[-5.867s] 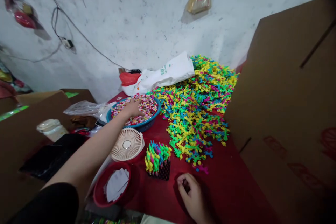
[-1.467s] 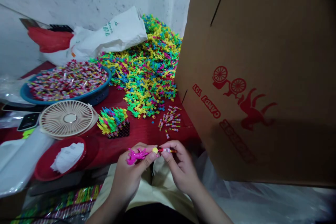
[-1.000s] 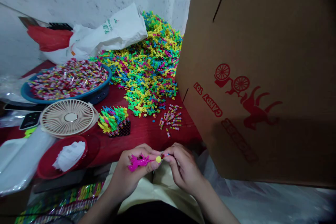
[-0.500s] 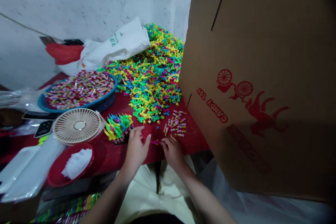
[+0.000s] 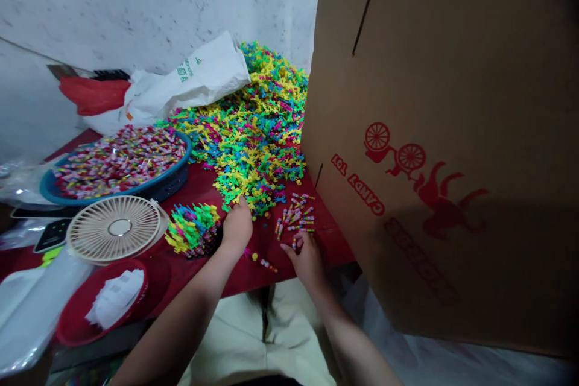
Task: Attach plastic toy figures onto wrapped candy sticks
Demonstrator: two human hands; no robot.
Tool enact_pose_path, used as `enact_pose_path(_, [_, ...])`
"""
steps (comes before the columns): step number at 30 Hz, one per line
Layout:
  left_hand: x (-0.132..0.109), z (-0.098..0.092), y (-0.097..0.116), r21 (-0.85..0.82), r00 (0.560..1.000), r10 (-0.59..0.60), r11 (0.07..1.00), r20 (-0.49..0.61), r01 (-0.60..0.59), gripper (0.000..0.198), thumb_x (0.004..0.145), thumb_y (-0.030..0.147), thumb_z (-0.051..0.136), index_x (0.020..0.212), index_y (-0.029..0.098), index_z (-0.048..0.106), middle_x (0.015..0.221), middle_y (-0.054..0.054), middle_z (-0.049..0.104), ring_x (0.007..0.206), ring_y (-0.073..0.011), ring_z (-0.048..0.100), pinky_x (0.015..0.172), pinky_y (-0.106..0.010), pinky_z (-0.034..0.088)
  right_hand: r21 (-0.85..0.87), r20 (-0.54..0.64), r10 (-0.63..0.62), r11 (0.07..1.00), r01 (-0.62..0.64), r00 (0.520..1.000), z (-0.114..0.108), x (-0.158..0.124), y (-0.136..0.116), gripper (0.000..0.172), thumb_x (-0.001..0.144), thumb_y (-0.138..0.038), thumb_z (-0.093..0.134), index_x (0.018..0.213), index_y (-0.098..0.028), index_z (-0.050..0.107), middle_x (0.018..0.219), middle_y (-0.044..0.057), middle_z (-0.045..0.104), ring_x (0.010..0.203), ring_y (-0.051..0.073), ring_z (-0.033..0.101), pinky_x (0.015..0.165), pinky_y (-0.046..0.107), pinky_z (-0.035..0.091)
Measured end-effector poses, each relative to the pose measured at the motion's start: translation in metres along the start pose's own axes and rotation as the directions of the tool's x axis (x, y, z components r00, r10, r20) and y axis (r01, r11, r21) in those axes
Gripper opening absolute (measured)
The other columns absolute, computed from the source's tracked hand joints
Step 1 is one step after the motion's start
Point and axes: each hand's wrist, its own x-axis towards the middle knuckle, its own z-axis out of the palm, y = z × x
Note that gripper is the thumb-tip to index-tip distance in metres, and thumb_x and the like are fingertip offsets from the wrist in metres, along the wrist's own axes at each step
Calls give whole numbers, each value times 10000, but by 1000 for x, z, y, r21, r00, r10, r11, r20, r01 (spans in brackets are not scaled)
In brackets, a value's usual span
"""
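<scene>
My left hand [image 5: 238, 224] reaches to the near edge of a heap of small bright plastic toy pieces [image 5: 257, 132]. Its fingers are curled down at the pieces, and what is in them is hidden. My right hand [image 5: 308, 256] pinches a small candy tube [image 5: 295, 243] between thumb and finger, beside a loose group of pink-and-yellow candy tubes [image 5: 294, 214]. Between my hands, a magenta and yellow toy piece with a tube [image 5: 265, 262] lies on the red table [image 5: 244, 277]. Left of my left hand stands a tight stack of toy pieces with tubes [image 5: 194, 229].
A large cardboard box [image 5: 429, 72] walls off the right side. On the left are a blue basin [image 5: 183, 163] full of candy tubes, a beige fan [image 5: 118, 228] and a red bowl [image 5: 72, 329] with white paper slips. A white sack [image 5: 203, 75] lies behind.
My left hand has moved forward to the heap. My right hand has let go of the magenta piece with its tube, left lying on the table, and moved to the loose tubes.
</scene>
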Motion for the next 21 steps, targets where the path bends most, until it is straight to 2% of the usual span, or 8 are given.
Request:
enact_pose_path(5, [-14, -13, -12, -135, 1000, -2, 991, -4, 2, 569, 989, 253, 532, 1501, 39, 404, 965, -207, 758, 928, -362, 765, 827, -409, 563, 28, -6, 32, 999, -32, 999, -1, -3, 6, 351, 1016, -451, 568, 1174, -156, 669, 821, 55, 683, 745, 228, 643, 723, 332, 513])
enact_pose_path(8, [-19, -14, -21, -266, 999, -46, 963, 6, 46, 512, 986, 339, 582, 1412, 67, 504, 879, -136, 762, 838, -310, 762, 777, -358, 553, 46, -10, 42, 998, -42, 999, -4, -2, 6, 438, 1053, -458, 472, 1239, -122, 681, 904, 124, 744, 812, 256, 698, 758, 357, 538])
enact_pose_path(11, [-21, -9, -26, -393, 996, -92, 915, 14, 90, 494, 948, 406, 670, 1315, 86, 590, 1047, -181, 775, 949, -306, 759, 841, -360, 552, 94, -23, 56, 994, -54, 998, -6, -3, 5, 518, 1065, -487, 444, 1342, -104, 654, 1043, 182, 773, 934, 282, 735, 817, 382, 562])
enact_pose_path(13, [-21, -3, -26, -471, 994, -112, 875, 20, 108, 573, 887, 432, 755, 1326, 101, 593, 1149, -196, 764, 1050, -321, 740, 903, -378, 542, 159, -35, 77, 985, -70, 996, -6, -3, 6, 550, 1059, -515, 457, 1385, -112, 640, 1110, 194, 774, 991, 285, 737, 857, 395, 570])
enact_pose_path(16, [-22, 3, -24, -575, 990, -137, 806, 45, 138, 699, 790, 431, 845, 1345, 92, 589, 1068, -172, 772, 1006, -332, 731, 899, -400, 533, 281, -43, 134, 953, -116, 990, -9, -2, 9, 545, 1022, -562, 525, 1334, -144, 682, 1126, 182, 778, 1006, 280, 732, 880, 400, 575])
enact_pose_path(19, [-27, 2, -21, -691, 986, -151, 706, 67, 155, 598, 857, 502, 746, 1276, 91, 628, 945, -134, 758, 915, -298, 719, 854, -386, 527, 371, -40, 186, 915, -158, 982, -16, 1, 8, 560, 987, -604, 569, 1293, -152, 696, 1082, 155, 777, 931, 254, 734, 833, 376, 588])
enact_pose_path(21, [-35, -3, -17, -774, 987, -123, 612, 105, 159, 580, 888, 605, 661, 1198, 115, 662, 833, -88, 732, 794, -255, 699, 765, -354, 526, 444, -23, 215, 877, -183, 976, -23, 1, 0, 577, 978, -614, 586, 1302, -146, 678, 1040, 132, 772, 845, 227, 731, 787, 357, 596])
